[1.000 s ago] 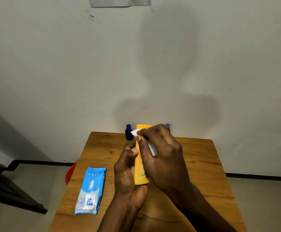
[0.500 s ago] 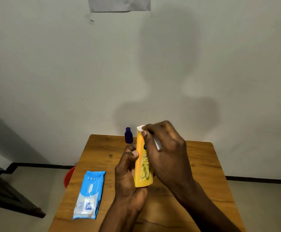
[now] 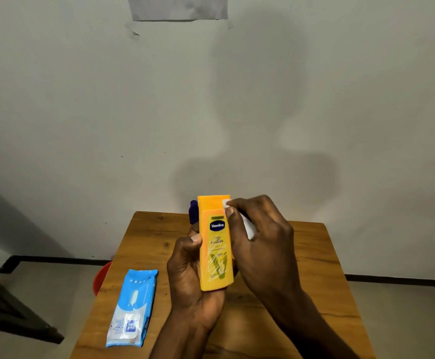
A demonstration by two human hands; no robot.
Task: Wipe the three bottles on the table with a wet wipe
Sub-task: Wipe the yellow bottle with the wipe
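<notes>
Bottle [image 3: 215, 244], yellow plastic, upright above table [image 3: 315, 268], centre. Left hand [image 3: 188, 270] grips lower body; right hand [image 3: 260, 242] pinches wet wipe [image 3: 226, 203] against upper right edge. Likely light, stiff, glossy label slippery when wet; best held low, around body.

Wooden table [image 3: 312, 257] against pale wall [image 3: 81, 99].

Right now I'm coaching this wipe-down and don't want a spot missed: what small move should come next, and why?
Probably draw the wet wipe down the yellow Vaseline bottle. The right hand pinches it at the bottle's top right edge, while the left hand holds the lower body upright, label facing the camera, so the front below looks not yet covered.
</notes>
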